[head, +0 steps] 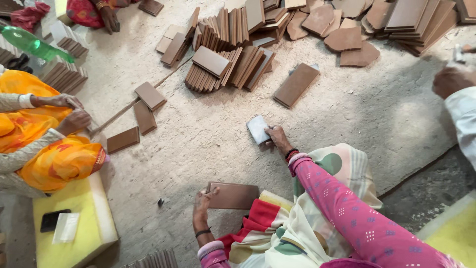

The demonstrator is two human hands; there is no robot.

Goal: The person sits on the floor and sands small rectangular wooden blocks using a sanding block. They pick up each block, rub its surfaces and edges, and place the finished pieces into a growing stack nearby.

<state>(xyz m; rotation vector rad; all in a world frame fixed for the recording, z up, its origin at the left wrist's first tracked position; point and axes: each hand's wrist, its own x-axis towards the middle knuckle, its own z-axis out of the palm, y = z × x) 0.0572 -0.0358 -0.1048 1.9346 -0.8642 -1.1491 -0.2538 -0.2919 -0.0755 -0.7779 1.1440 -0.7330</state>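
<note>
Head cam: left hand [202, 204] fingers curl around the edge of a flat brown rectangular clay tile [233, 195], right hand [277, 139] fingers pinch a pale grey sanding pad [258, 129] on the floor.

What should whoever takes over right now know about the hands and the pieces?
Left hand: grips the end of a brown slab lying by the knee.
Right hand: presses a small grey pad on the floor, away from the slab.
Ahead: a slab stack, one loose slab, more piles behind.
Done: cannot tell which slabs are finished.
Left: pad and held slab are not touching yet.
</note>
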